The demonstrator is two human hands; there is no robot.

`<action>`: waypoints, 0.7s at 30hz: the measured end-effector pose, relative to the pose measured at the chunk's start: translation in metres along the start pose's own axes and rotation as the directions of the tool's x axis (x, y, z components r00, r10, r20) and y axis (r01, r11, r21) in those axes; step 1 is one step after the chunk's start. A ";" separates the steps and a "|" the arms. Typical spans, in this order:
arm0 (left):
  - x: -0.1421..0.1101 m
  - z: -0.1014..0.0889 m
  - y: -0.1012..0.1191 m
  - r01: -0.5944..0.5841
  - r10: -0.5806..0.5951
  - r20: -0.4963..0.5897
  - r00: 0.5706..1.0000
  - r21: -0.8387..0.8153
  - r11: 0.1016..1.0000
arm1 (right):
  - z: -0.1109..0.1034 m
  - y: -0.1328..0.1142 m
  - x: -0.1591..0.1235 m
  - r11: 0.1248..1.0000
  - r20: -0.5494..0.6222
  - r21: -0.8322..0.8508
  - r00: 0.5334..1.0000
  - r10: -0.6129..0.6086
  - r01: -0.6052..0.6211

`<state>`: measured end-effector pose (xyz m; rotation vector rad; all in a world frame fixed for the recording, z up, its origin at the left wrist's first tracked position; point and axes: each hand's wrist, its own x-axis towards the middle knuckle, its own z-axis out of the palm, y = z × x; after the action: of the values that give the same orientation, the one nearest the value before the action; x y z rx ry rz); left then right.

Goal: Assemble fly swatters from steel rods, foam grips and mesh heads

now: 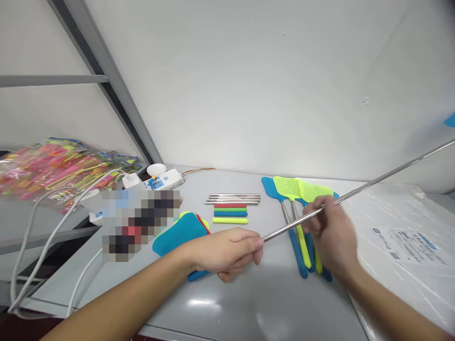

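Observation:
My left hand (pixel 232 253) is wrapped round the handle of a telescopic fly swatter, whose blue handle end (pixel 196 274) pokes out below the wrist. The swatter's thin metal rod (pixel 377 181) stretches up to the right and leaves the view. A blue piece (pixel 450 121) shows at the right edge; whether it is this swatter's head I cannot tell. Slightly blurred, my right hand (pixel 332 232) pinches the rod partway along. Under the right hand lie several blue and lime fly swatters (pixel 295 244). Loose swatter heads (pixel 183 232), blue on top, lie behind my left forearm.
Several metal rods (pixel 232 199) lie mid-table, with red, green, blue and lime handles (pixel 230 214) before them. At left are power strips (pixel 167 179), white cables (pixel 46 251), a blurred-out patch and bagged colourful items (pixel 64 170). Plastic-wrapped white sheeting (pixel 401 218) covers the right.

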<state>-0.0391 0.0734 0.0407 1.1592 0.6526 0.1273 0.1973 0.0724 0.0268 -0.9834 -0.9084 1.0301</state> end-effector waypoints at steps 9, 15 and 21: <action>0.000 0.011 0.006 0.059 -0.042 0.095 0.995 -0.174 0.983 | -0.005 -0.016 -0.006 0.998 -0.018 -0.048 0.999 -0.035 0.034; -0.007 0.006 0.007 0.048 -0.043 0.048 0.998 -0.120 0.992 | -0.008 -0.022 0.009 0.997 -0.094 -0.033 0.993 -0.077 0.075; -0.007 0.000 0.009 0.016 -0.016 0.010 1.000 0.063 0.998 | -0.009 -0.023 0.012 0.993 -0.141 0.029 0.984 -0.111 0.117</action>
<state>-0.0426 0.0739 0.0516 1.2142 0.6602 0.0875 0.2148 0.0771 0.0477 -0.9486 -0.8180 0.8681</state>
